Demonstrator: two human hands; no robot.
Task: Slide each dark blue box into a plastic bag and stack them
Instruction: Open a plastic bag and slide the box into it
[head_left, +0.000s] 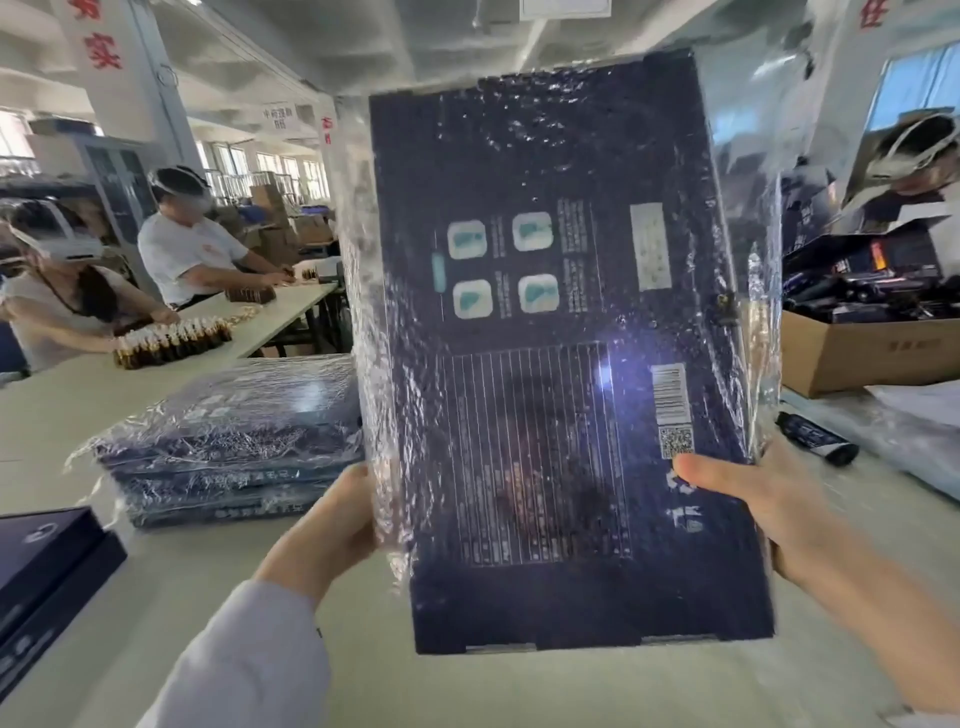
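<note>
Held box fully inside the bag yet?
No, the lower end of the dark blue box shows bare below the edge of the plastic bag.

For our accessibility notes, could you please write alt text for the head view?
The left hand and right hand hold a dark blue box upright over the table, a clear bag covering its upper part. A stack of bagged boxes lies to the left.

Factory packing floor, long worktables (291, 306), cardboard cartons (862, 353), rows of brown bottles (171, 340)
</note>
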